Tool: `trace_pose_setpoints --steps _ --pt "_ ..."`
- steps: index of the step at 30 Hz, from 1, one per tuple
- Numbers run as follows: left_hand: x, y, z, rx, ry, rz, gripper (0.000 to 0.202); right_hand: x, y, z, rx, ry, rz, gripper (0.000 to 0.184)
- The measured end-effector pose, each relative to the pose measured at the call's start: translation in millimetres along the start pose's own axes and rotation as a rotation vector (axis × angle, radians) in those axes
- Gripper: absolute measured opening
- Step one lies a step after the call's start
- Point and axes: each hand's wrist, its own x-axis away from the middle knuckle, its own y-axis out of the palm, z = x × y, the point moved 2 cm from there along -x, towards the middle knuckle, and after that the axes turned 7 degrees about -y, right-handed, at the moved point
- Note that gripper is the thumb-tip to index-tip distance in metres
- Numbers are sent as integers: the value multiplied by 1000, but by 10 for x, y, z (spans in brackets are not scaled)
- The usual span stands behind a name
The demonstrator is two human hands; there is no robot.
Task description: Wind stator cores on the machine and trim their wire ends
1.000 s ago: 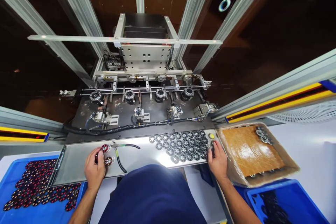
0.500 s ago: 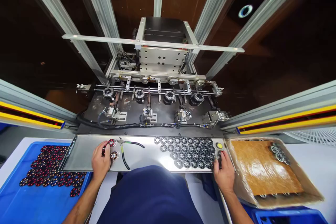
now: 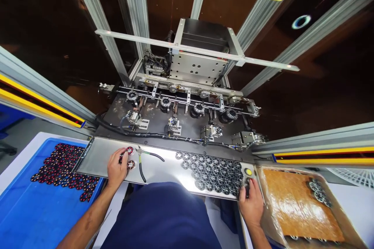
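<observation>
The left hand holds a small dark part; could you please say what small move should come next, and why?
Probably the left hand should set its dark part on the metal tray, since two round pieces lie there right beside that hand.

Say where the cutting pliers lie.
In the head view, the cutting pliers lie left of centre on the metal tray, between the left hand and the silver-spoked discs.
</observation>
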Motion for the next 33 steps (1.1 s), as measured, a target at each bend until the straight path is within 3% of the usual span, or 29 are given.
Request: trace_pose_setpoints --steps 14,24,33 --pt "5 -3 34 21 -19 3 31 19 10 43 0 -14 -47 61" --pt "35 -6 48 23 -171 11 42 -8 -138 0 -11 -109 -132 61" --pt "36 1 46 45 -204 13 43 -111 -204 1 -12 -23 -177 62"
